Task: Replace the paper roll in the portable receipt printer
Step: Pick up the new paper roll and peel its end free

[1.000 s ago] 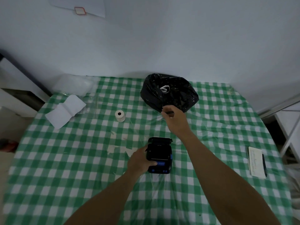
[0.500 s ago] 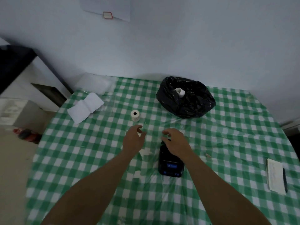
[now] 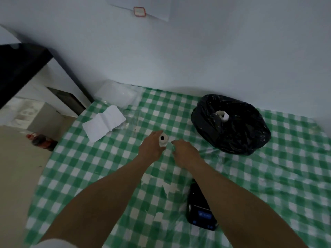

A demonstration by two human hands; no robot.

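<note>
Left hand: our left hand (image 3: 151,149) is wrapped around the new paper roll (image 3: 163,141), which stands on end on the checked tablecloth (image 3: 268,185), its dark core hole facing up.
Right hand: our right hand (image 3: 184,153) sits just beside the roll with the fingers curled in; it seems to hold nothing, though we cannot tell whether the fingertips pinch a loose paper end, as the view there is soft.
Printer: the black receipt printer (image 3: 198,210) lies near us, partly under our right forearm and well apart from the roll. We cannot tell from here whether its lid is open.
Old roll: a small, nearly spent white roll (image 3: 223,116) rests in the mouth of the black bin bag (image 3: 231,124), so we judge the removal and discarding done.
Still to do: bring the new roll to the printer, seat it in the bay, feed the paper end out and close the cover.
Other items: a folded white sheet (image 3: 103,125) lies at the far left of the table, and scraps of white paper (image 3: 166,187) lie between our arms.
Writing: a red-edged label (image 3: 139,11) on the wall paper is too blurred to read; the printer's blue panel shows nothing we can make out.
</note>
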